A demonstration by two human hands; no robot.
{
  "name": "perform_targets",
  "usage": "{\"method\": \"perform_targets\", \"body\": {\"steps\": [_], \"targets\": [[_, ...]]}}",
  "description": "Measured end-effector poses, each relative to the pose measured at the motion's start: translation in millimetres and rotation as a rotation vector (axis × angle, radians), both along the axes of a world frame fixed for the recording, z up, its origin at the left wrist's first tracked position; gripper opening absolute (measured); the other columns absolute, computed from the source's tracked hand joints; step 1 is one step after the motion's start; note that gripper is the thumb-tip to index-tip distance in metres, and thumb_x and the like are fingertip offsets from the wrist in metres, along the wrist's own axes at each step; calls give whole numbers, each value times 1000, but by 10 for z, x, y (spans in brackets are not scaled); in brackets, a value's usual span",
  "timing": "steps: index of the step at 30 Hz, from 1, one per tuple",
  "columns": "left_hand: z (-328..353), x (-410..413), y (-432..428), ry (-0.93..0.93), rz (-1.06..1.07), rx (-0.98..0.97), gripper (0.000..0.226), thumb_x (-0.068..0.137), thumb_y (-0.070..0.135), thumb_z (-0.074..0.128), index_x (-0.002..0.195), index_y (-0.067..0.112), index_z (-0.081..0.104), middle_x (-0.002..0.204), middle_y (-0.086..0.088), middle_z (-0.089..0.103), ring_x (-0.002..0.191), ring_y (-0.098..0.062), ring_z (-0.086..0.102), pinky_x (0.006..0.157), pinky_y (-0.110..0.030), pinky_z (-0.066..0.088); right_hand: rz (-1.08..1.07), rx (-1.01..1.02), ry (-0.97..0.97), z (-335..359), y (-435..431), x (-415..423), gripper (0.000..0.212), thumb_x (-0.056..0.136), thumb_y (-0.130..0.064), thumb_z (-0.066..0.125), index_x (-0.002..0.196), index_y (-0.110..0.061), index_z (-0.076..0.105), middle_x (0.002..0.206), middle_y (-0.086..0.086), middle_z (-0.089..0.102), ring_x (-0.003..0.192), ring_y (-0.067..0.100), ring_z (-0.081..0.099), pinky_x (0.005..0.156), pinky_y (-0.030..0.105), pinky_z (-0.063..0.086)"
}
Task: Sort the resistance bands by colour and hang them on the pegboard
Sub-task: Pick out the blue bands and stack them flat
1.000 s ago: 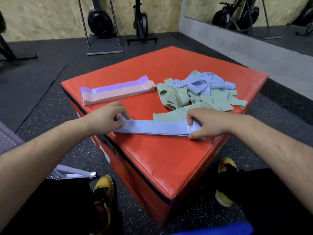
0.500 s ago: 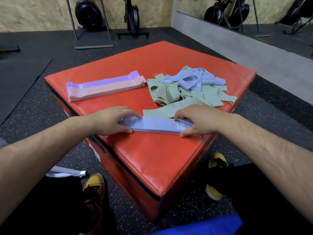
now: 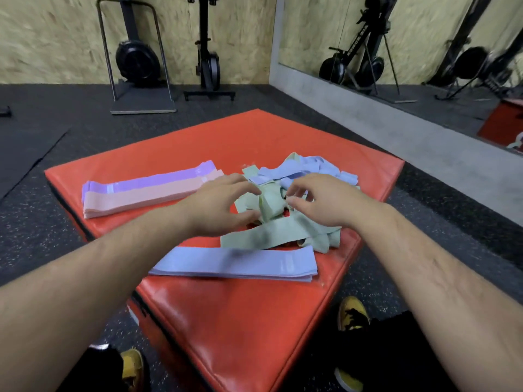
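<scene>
On the red padded box [image 3: 226, 321], a flat stack of blue bands [image 3: 235, 263] lies near the front corner with no hand on it. A purple stack [image 3: 152, 181] and a pink stack [image 3: 141, 199] lie side by side at the left. A tangled pile of green bands [image 3: 271, 205] with loose blue bands [image 3: 300, 165] on top sits at the right. My left hand [image 3: 223, 205] and right hand [image 3: 325, 199] hover at this pile, fingers spread and loosely curled around a bunched green band. No firm grip shows on it. No pegboard is in view.
Dark rubber floor surrounds the box. Exercise machines [image 3: 135, 60] [image 3: 209, 63] stand against the back wall. A wall mirror [image 3: 424, 52] runs along the right. My yellow shoes [image 3: 352, 312] [image 3: 133, 366] rest beside the box's front corner.
Both hands have let go of the flat blue stack and moved forward to the tangled green and blue pile. The blue stack stays at the front corner.
</scene>
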State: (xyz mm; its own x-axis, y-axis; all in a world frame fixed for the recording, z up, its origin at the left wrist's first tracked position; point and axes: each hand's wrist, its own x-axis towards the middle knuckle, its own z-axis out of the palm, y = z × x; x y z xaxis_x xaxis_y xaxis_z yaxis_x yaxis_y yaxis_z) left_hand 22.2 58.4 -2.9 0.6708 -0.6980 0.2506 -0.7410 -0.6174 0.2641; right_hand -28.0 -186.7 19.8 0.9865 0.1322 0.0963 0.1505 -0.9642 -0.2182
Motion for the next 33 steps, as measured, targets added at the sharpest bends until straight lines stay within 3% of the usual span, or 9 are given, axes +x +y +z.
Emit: {"method": "perform_targets", "body": {"steps": [4, 7, 11, 14, 17, 20, 24, 27, 33], "targets": [[10, 241, -379, 5, 23, 17, 48, 93, 51, 53, 135, 28, 53, 135, 4, 50, 125, -19, 44, 106, -36, 35, -141, -38, 66, -167, -193, 478, 27, 96, -44, 49, 116, -41, 65, 125, -1, 52, 118, 23, 50, 100, 43, 43], [-30, 384, -585, 25, 30, 42, 47, 94, 51, 51, 136, 30, 52, 137, 5, 48, 129, -18, 41, 107, -36, 33, -172, -55, 165, -338, -198, 708, 26, 95, -42, 47, 112, -39, 66, 126, 0, 54, 124, 29, 42, 98, 43, 41], [-75, 524, -736, 6, 26, 25, 43, 94, 53, 49, 131, 32, 56, 131, 5, 52, 124, -18, 45, 97, -30, 30, -208, -57, 175, -447, -220, 878, 26, 97, -40, 46, 80, -23, 55, 89, -1, 56, 104, 28, 47, 76, 36, 38], [-48, 578, -772, 15, 66, -34, 41, 94, 53, 49, 127, 31, 57, 125, 5, 55, 120, -18, 48, 100, -38, 37, -249, 156, 3, -397, -307, 941, 16, 92, -32, 58, 98, -19, 66, 103, -2, 67, 101, 22, 60, 84, 36, 48], [6, 599, -764, 45, 77, -168, 39, 91, 47, 56, 125, 28, 55, 119, 5, 56, 113, -17, 53, 95, -41, 44, -228, 437, -141, -196, -303, 858, 20, 90, -14, 62, 106, -26, 62, 108, -12, 62, 84, 0, 57, 70, 10, 42], [78, 503, -744, 98, 59, -274, 56, 85, 42, 66, 135, 32, 43, 125, 4, 49, 110, -17, 53, 92, -42, 47, -105, 584, -261, 13, -200, 678, 21, 91, -6, 57, 103, -23, 61, 104, -16, 62, 85, -6, 54, 75, 12, 39], [195, 284, -731, 155, 8, -424, 80, 79, 32, 77, 142, 41, 29, 128, 16, 42, 108, -12, 53, 87, -34, 50, -25, 690, -329, 218, -50, 418, 19, 93, -9, 59, 105, -24, 63, 98, -21, 62, 70, -5, 50, 68, 10, 40], [250, 185, -724, 163, -26, -552, 78, 82, 21, 75, 143, 37, 29, 109, 28, 44, 99, -9, 57, 78, -20, 47, 5, 729, -352, 304, -6, 271, 20, 94, -10, 58, 104, -27, 62, 99, -21, 62, 67, -7, 50, 66, 8, 39], [336, 87, -612, 80, -2, -561, 47, 83, 13, 74, 120, 33, 53, 100, 3, 54, 80, -6, 61, 72, -25, 52, -20, 715, -340, 299, -30, 183, 17, 96, -15, 58, 105, -29, 62, 88, -24, 60, 63, -3, 50, 62, 10, 38]]}}
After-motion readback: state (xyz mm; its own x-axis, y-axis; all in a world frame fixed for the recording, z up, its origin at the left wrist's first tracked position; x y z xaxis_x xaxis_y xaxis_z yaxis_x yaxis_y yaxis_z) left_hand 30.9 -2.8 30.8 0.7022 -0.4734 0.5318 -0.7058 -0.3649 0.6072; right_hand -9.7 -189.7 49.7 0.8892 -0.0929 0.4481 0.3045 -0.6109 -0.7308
